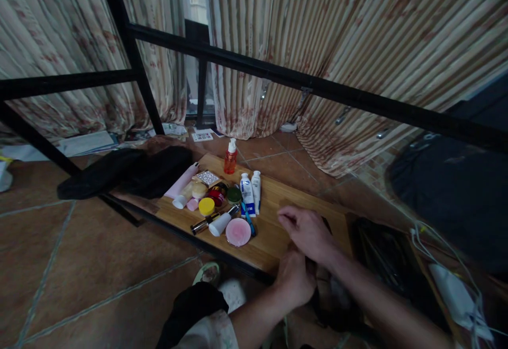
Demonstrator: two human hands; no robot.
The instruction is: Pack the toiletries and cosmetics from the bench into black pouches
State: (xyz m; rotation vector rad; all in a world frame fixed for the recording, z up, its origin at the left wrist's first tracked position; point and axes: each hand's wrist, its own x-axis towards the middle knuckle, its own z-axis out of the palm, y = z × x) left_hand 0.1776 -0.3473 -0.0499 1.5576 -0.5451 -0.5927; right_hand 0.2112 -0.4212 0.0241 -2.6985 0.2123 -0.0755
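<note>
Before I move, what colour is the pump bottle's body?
The pump bottle has an orange-red body, seen in the head view.

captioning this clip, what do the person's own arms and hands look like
The left hand and right hand are ungloved. A pale, faintly patterned sleeve ends high on the left arm; the right arm is bare as far as it shows. No watch is visible.
</note>
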